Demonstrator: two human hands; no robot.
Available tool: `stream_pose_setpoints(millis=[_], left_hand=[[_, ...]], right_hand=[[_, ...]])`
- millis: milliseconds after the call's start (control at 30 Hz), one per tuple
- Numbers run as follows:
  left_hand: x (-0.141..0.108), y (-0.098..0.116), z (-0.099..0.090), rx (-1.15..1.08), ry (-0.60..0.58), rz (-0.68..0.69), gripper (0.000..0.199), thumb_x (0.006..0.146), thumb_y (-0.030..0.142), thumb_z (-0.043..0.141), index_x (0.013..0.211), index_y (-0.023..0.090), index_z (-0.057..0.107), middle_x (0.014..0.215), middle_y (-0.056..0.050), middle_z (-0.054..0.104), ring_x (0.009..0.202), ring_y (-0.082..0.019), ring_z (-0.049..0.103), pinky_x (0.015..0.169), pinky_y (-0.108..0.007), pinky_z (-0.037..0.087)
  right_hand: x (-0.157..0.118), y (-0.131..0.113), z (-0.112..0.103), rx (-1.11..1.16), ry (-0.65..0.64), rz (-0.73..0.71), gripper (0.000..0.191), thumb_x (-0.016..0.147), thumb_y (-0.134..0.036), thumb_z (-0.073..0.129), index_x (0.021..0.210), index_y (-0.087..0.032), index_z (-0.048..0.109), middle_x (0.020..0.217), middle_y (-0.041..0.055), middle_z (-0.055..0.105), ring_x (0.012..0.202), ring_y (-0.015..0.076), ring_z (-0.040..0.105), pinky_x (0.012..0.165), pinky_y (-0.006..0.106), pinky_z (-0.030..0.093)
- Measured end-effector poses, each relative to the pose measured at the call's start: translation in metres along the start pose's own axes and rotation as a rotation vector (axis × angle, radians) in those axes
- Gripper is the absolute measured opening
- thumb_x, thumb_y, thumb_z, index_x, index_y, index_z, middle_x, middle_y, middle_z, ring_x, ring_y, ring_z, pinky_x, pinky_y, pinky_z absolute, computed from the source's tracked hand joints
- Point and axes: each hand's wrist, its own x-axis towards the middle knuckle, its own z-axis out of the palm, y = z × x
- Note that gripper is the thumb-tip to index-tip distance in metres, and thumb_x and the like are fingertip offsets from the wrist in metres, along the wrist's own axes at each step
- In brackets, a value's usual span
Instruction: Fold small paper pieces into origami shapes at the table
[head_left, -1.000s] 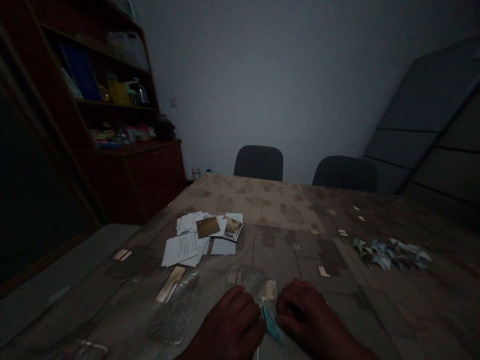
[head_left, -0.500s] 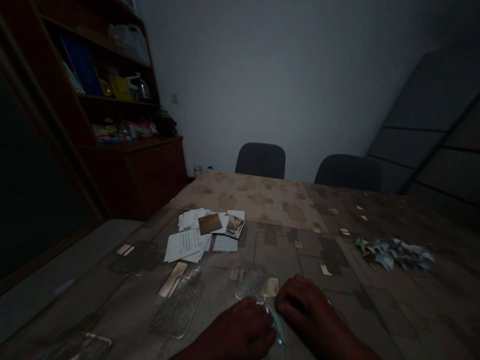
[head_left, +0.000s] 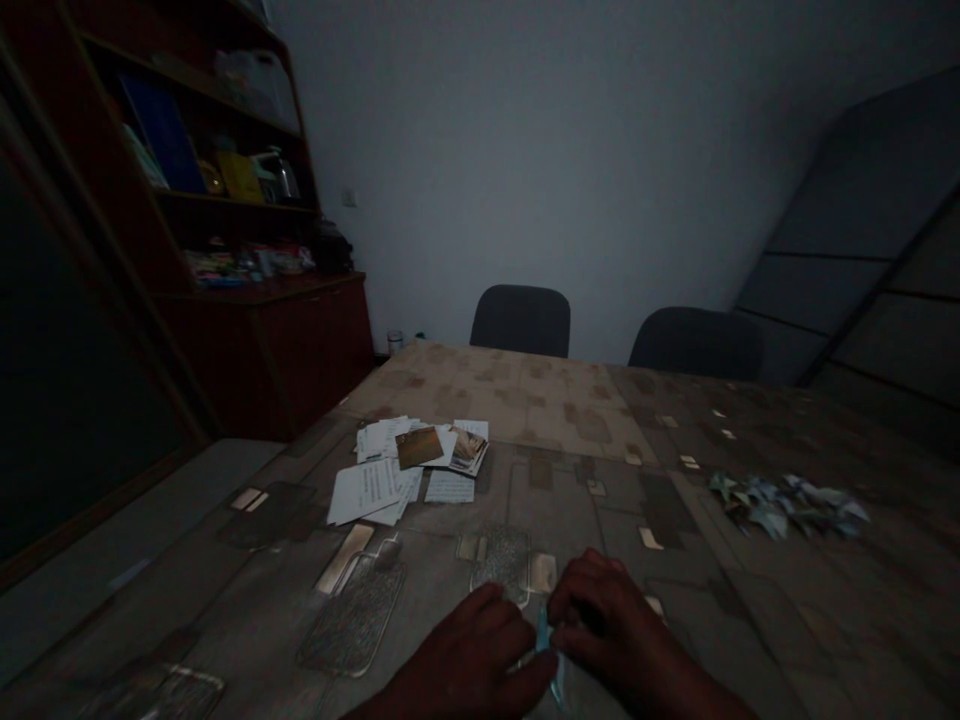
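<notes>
A narrow piece of folded, pale blue-green paper (head_left: pixel 543 630) stands at the near side of the table, between my two hands. From the left, my left hand (head_left: pixel 480 650) closes on it, the thumb pressing near its lower part. My right hand (head_left: pixel 611 620) has its fingers curled in a pinch at the paper's right side, close to its upper end. Part of the paper is hidden behind my fingers, and the dim light blurs its folds.
White cards (head_left: pixel 367 490) with printed text and a few picture cards (head_left: pixel 420 447) lie left of centre. Several folded paper pieces (head_left: pixel 787 505) form a heap on the right. Two grey chairs (head_left: pixel 521 320) stand behind the patterned tablecloth (head_left: pixel 480 385); a wooden cabinet (head_left: pixel 300 340) is at left.
The paper has turned more upright between my hands. My left fingers have lifted and stretched a little, with the thumb now on the paper. My right fingers have come in against it.
</notes>
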Motion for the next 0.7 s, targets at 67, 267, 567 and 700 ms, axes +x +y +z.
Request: stream_pose_setpoints(millis=[67,267,567,700], left_hand=[[-0.001,0.004,0.006,0.025,0.041,-0.019,0.008,0.093,0.020,0.058,0.085,0.022,0.058,0.069,0.003,0.057,0.065,-0.013,0.056,0.082,-0.031,0.050],[-0.001,0.009,0.010,0.046,0.066,-0.061,0.013,0.093,0.026,0.057,0.081,0.022,0.056,0.069,0.002,0.058,0.067,-0.015,0.058,0.083,-0.032,0.051],[0.000,0.011,0.008,0.058,0.115,-0.066,0.014,0.094,0.024,0.054,0.080,0.021,0.054,0.067,0.004,0.058,0.063,-0.013,0.059,0.092,-0.034,0.049],[0.001,0.013,0.003,0.083,0.111,-0.032,0.019,0.095,0.020,0.051,0.076,0.021,0.053,0.066,0.005,0.058,0.062,-0.013,0.058,0.096,-0.035,0.048]], right_hand=[[0.001,-0.001,0.000,-0.004,-0.008,0.015,0.020,0.068,-0.001,0.068,0.071,-0.021,0.065,0.072,-0.0021,0.067,0.080,0.0190,0.059,0.080,0.032,0.037],[0.006,-0.002,0.001,-0.009,-0.002,0.049,0.016,0.071,-0.005,0.067,0.070,-0.021,0.065,0.072,-0.0024,0.066,0.081,0.0189,0.059,0.079,0.032,0.036],[0.009,-0.006,0.007,-0.031,0.070,0.079,0.014,0.078,-0.007,0.066,0.074,-0.021,0.063,0.075,-0.0024,0.066,0.082,0.0194,0.056,0.077,0.032,0.033],[0.009,-0.008,0.008,-0.037,0.092,0.089,0.015,0.080,-0.007,0.064,0.075,-0.021,0.061,0.079,-0.0020,0.067,0.084,0.0194,0.056,0.078,0.032,0.033]])
